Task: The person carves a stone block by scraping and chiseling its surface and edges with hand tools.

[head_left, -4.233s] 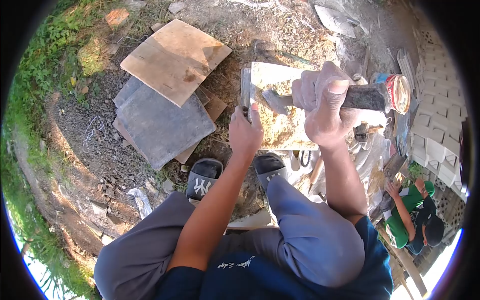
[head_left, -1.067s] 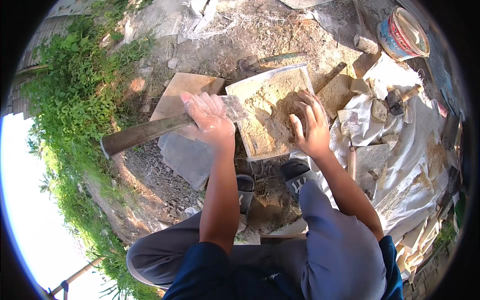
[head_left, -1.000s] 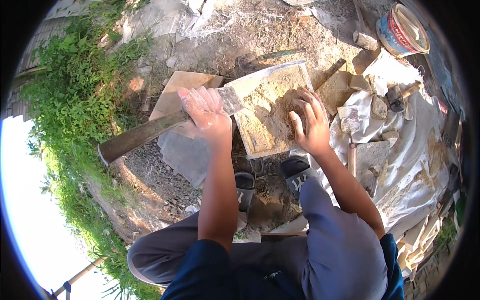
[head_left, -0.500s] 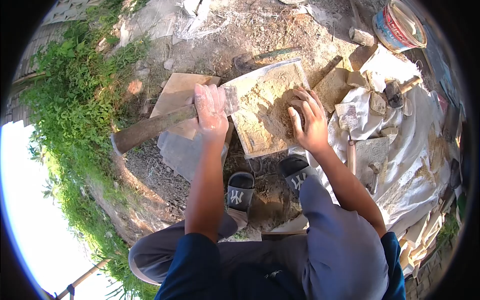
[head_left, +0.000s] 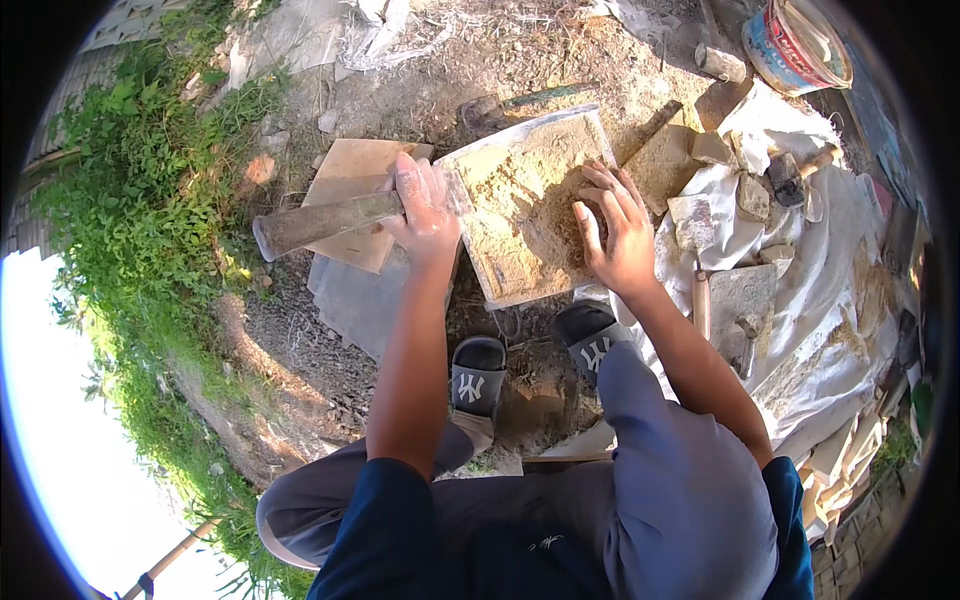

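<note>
My left hand (head_left: pixel 424 208) is closed around the thick handle of a tool (head_left: pixel 320 224) with a flat grey end. The handle points out to the left. Its grey end, blurred, is at the left edge of a pale, rough stone slab (head_left: pixel 520 255); whether they touch I cannot tell. On the slab's right side rests my right hand (head_left: pixel 622 228), fingers spread apart, holding nothing. Yellowish crumbs and dust cover the slab, which sits tilted in front of my sandals (head_left: pixel 478 385).
Flat tan (head_left: pixel 345 190) and grey slabs (head_left: pixel 345 300) lie left. Beyond the work is a pick-like tool (head_left: pixel 490 112). To the right, a white sheet (head_left: pixel 800 320) carries a trowel (head_left: pixel 692 225), a hammer (head_left: pixel 787 180) and stone pieces. A paint bucket (head_left: pixel 785 50) stands far right.
The tool's outer handle end has swung up and to the right, and my left wrist has turned slightly. My right hand stays on the slab. The view has shifted a little.
</note>
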Demonstrator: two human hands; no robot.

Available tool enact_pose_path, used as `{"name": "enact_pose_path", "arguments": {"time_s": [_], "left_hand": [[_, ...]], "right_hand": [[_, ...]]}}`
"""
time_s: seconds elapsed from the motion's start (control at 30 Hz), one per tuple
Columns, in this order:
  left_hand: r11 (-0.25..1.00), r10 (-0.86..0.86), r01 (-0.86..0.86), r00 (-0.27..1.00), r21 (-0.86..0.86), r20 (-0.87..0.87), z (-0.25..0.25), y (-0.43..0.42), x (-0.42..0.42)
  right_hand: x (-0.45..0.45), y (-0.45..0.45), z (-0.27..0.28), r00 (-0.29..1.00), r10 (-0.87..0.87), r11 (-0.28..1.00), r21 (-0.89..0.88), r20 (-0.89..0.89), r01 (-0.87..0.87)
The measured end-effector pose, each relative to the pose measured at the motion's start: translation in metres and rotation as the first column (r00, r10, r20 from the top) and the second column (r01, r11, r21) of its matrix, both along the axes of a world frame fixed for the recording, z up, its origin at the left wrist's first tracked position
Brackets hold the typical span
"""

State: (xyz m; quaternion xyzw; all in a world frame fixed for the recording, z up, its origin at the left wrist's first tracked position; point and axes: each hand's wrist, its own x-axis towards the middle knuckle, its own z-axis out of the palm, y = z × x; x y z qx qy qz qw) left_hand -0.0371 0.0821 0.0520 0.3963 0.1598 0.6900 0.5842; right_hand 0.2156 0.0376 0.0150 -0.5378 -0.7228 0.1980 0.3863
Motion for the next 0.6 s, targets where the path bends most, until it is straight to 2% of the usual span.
{"name": "enact_pose_path", "arguments": {"time_s": [0.03,0.07,0.1,0.13,0.23,0.3,0.33,0.37,0.4,0.47,0.57,0.6], "left_hand": [[0.973,0.198,-0.207,0.975,-0.101,-0.096,0.008,0.003,0.009],[0.895,0.356,-0.399,0.909,-0.202,-0.217,0.016,0.006,0.018],[0.896,0.351,-0.394,0.911,-0.205,-0.218,0.017,0.004,0.013],[0.969,0.225,-0.237,0.963,-0.070,-0.147,0.019,0.005,0.007],[0.977,0.211,-0.200,0.955,0.073,-0.207,0.016,-0.002,0.014],[0.867,0.384,-0.372,0.923,-0.330,-0.032,0.022,0.005,0.020],[0.970,0.204,-0.194,0.978,-0.149,0.054,0.013,0.008,0.008],[0.999,-0.014,0.011,0.995,0.030,0.097,0.004,0.012,-0.005],[0.991,-0.010,0.013,1.000,0.136,-0.021,0.001,0.014,-0.007],[0.977,0.035,-0.004,0.989,0.214,-0.142,-0.004,-0.005,-0.012],[0.966,0.255,-0.259,0.958,-0.020,-0.129,0.015,0.002,0.003],[0.983,0.182,-0.181,0.981,0.017,-0.072,0.013,0.004,0.003]], "right_hand": [[-0.002,0.001,0.001,1.000,0.005,1.000,0.010,-0.001,-0.005],[-0.002,0.003,-0.001,1.000,-0.001,1.000,0.014,-0.007,0.002],[-0.001,0.000,-0.001,1.000,-0.011,1.000,0.002,-0.014,0.011],[0.000,-0.001,-0.001,1.000,-0.004,1.000,-0.007,-0.029,0.004],[0.000,0.000,-0.002,1.000,-0.002,1.000,-0.012,0.001,0.002],[-0.003,0.001,0.000,1.000,0.000,1.000,-0.005,-0.001,0.000],[-0.004,-0.003,0.000,1.000,0.000,1.000,-0.018,-0.012,0.000],[-0.001,0.000,-0.002,1.000,-0.011,1.000,-0.022,-0.017,0.011],[0.000,0.000,-0.002,1.000,-0.008,1.000,-0.011,-0.024,0.008],[-0.001,-0.008,-0.001,1.000,-0.006,0.999,-0.035,0.000,0.006],[-0.002,0.000,0.000,1.000,-0.028,0.999,-0.022,0.005,0.028],[0.000,0.001,-0.002,1.000,-0.017,1.000,-0.022,-0.011,0.017]]}}
